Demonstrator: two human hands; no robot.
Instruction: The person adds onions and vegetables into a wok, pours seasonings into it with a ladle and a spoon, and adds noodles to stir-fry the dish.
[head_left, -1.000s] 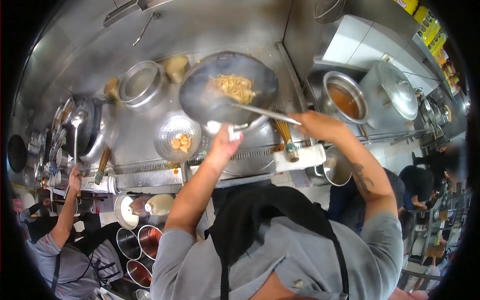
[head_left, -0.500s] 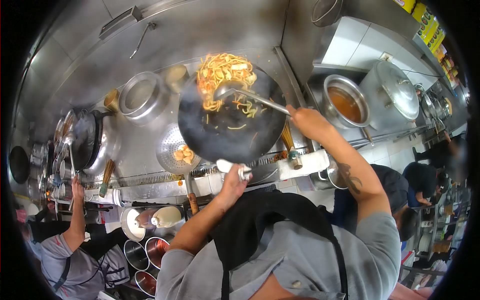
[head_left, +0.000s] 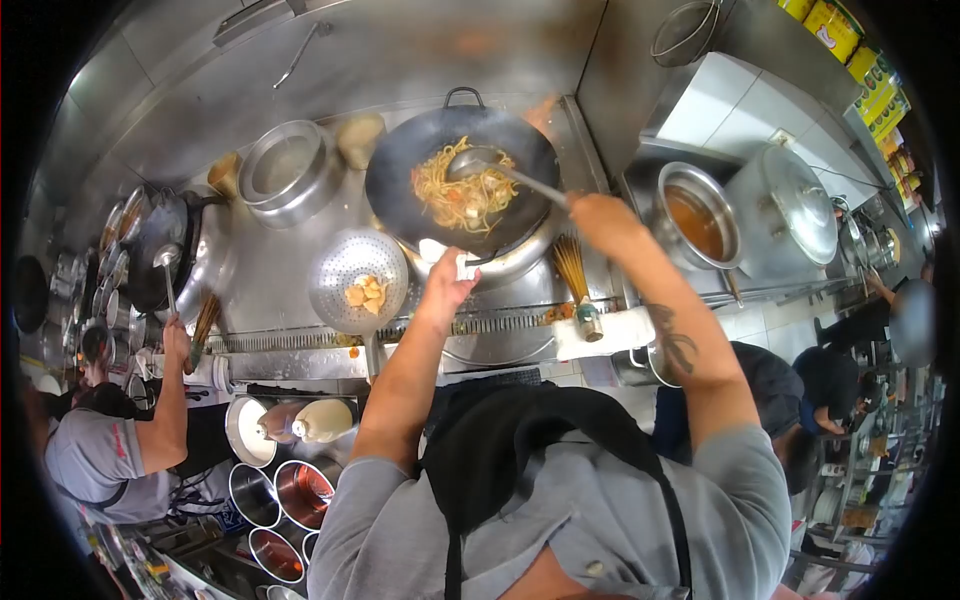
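A black wok point(head_left: 395, 170) sits on the stove, and stir-fried noodles point(head_left: 450, 205) lie in its middle. My left hand point(head_left: 450, 285) is closed round the wok's near handle through a folded white cloth point(head_left: 433, 250). In my right hand point(head_left: 605, 222) is the handle of a metal ladle point(head_left: 538, 187); its bowl rests among the noodles. To the left of the wok, a perforated strainer point(head_left: 330, 280) holds pale orange pieces of food point(head_left: 367, 293).
Left of the wok stands a metal pot point(head_left: 285, 175). A bamboo brush point(head_left: 572, 275) and white towel point(head_left: 625, 330) lie right of it, before a pot of brown broth point(head_left: 692, 225). Another person point(head_left: 100, 440) works at the left. Flame point(head_left: 542, 110) shows behind the wok.
The wok has gone from tilted up and nearer me to level on the stove, farther away. The noodles dropped from its far side to its middle. Both hands moved forward.
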